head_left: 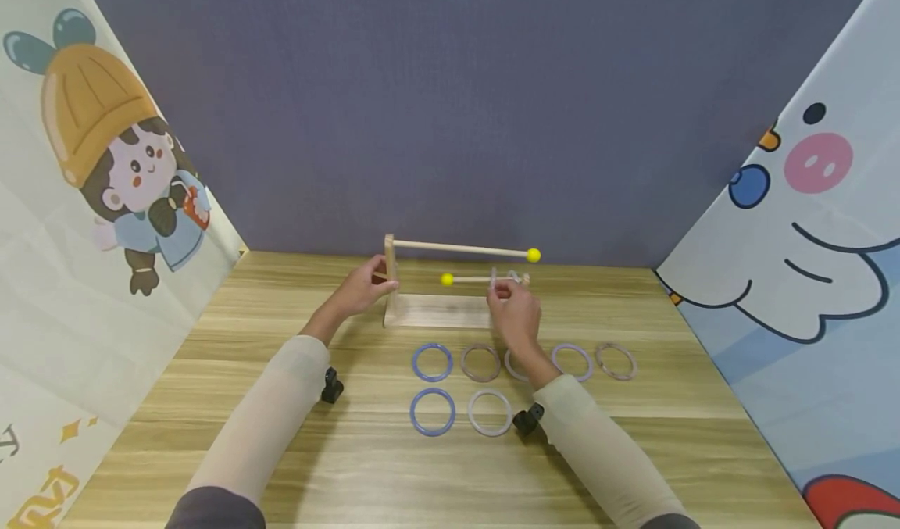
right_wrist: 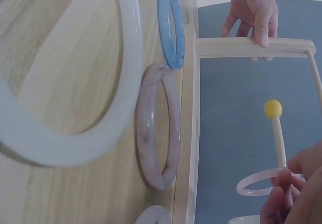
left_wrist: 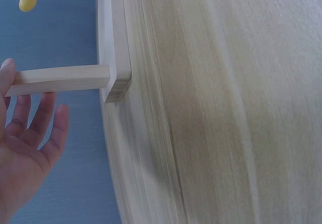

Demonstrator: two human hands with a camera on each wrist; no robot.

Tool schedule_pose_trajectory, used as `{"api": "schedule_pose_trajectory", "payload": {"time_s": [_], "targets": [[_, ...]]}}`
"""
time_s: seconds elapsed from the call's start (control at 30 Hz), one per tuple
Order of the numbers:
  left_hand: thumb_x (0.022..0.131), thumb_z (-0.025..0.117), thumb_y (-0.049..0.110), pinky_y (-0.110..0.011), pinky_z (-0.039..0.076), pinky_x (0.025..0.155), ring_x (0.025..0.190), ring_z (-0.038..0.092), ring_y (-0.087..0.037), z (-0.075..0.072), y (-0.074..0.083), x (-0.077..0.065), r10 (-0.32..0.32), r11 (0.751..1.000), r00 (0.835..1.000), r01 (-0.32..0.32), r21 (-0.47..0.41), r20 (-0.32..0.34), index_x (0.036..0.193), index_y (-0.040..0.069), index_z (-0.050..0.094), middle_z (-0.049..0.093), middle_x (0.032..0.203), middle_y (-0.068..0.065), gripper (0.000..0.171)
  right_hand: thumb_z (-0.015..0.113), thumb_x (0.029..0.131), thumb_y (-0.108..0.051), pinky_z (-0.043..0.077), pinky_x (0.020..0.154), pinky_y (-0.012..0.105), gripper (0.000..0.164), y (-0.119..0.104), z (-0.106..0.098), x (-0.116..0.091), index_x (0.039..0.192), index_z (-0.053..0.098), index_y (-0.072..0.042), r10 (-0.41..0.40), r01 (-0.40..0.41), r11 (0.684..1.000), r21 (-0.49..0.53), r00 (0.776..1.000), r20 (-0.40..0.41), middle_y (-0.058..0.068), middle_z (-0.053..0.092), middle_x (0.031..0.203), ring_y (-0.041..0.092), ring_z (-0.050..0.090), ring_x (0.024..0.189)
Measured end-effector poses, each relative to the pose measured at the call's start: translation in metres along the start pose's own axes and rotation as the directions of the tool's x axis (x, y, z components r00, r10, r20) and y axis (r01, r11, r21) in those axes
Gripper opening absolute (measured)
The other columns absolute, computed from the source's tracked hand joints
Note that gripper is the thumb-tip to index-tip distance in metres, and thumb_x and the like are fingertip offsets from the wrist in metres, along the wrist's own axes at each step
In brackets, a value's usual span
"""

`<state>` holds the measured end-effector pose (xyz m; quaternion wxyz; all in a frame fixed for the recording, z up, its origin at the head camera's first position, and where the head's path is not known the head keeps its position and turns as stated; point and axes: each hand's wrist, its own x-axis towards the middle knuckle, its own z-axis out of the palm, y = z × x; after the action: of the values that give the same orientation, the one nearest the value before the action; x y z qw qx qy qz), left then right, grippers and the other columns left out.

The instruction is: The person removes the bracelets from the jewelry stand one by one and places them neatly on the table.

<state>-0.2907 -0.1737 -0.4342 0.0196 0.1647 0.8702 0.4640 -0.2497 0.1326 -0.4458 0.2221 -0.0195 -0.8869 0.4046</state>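
Note:
A wooden bangle stand point(head_left: 436, 311) has two rods tipped with yellow balls, an upper rod point(head_left: 457, 248) and a lower rod point(head_left: 467, 280). My left hand point(head_left: 362, 287) holds the stand's left post point(left_wrist: 65, 78), thumb on one side and fingers on the other. At the lower rod, my right hand point(head_left: 516, 314) pinches a pale pink bangle point(right_wrist: 245, 184). This bangle appears to encircle the rod, though the fingers partly hide where they meet. Another pale bangle point(head_left: 513, 277) is by the rod's right end, partly hidden behind the hand.
Several bangles lie on the wooden table point(head_left: 351, 451) in front of the stand: blue bangles point(head_left: 432, 412), a white bangle point(head_left: 490, 412), a mottled brownish bangle point(head_left: 480, 362), a lilac bangle point(head_left: 573, 362) and others. A dark wall panel point(head_left: 450, 123) rises behind.

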Motion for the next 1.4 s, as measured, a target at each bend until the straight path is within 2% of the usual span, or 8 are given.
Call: {"api": "schedule_pose_trajectory", "payload": {"time_s": [0.23,0.5,0.9,1.2,1.4], "targets": [[0.101,0.064,0.018,-0.051,0.057,0.098,0.116,0.064,-0.04,0.0,0.0,0.0,0.002,1.0,1.0,-0.002,0.007,-0.001,0.132,0.001,0.051,0.062,0.125,-0.023,0.037,0.071,0.091,-0.024,0.055,0.076,0.044,0.017,-0.004,-0.001,0.001,0.102,0.078,-0.012,-0.003,0.003,1.0,-0.003,1.0,-0.01,0.005,0.08,0.093,0.029,0.075,0.083],[0.101,0.065,0.015,-0.051,0.057,0.098,0.116,0.065,-0.041,0.0,0.001,0.0,0.01,1.0,1.0,-0.01,0.0,-0.003,0.131,0.0,0.051,0.063,0.124,-0.024,0.036,0.072,0.091,-0.025,0.054,0.079,0.044,0.019,-0.01,0.0,0.0,0.105,0.077,-0.014,0.027,-0.027,1.0,0.011,0.999,0.024,0.005,0.08,0.096,0.03,0.074,0.087],[0.102,0.064,0.02,-0.051,0.057,0.097,0.117,0.065,-0.04,0.0,0.002,0.0,-0.003,1.0,1.0,0.003,0.008,0.008,0.134,-0.001,0.051,0.062,0.125,-0.022,0.04,0.071,0.091,-0.028,0.054,0.077,0.04,0.022,-0.018,0.006,-0.002,0.107,0.077,-0.014,0.014,-0.015,1.0,0.011,0.998,0.062,0.004,0.08,0.097,0.028,0.074,0.09],[0.101,0.064,0.018,-0.05,0.057,0.098,0.116,0.065,-0.04,0.001,0.001,0.0,0.005,1.0,1.0,-0.005,0.005,-0.003,0.13,0.001,0.052,0.063,0.123,-0.023,0.035,0.072,0.091,-0.027,0.053,0.068,0.03,0.021,-0.022,0.013,-0.001,0.107,0.077,-0.015,-0.004,0.001,0.999,0.032,0.996,0.085,0.004,0.08,0.096,0.024,0.074,0.082],[0.101,0.064,0.017,-0.051,0.057,0.098,0.116,0.065,-0.04,0.001,0.001,0.0,0.004,1.0,1.0,-0.004,0.004,-0.008,0.13,0.001,0.052,0.063,0.123,-0.023,0.035,0.073,0.09,-0.026,0.054,0.073,0.036,0.019,-0.025,0.017,-0.001,0.104,0.078,-0.014,-0.051,0.047,0.997,0.053,0.995,0.082,0.004,0.08,0.093,0.026,0.074,0.083]]}}
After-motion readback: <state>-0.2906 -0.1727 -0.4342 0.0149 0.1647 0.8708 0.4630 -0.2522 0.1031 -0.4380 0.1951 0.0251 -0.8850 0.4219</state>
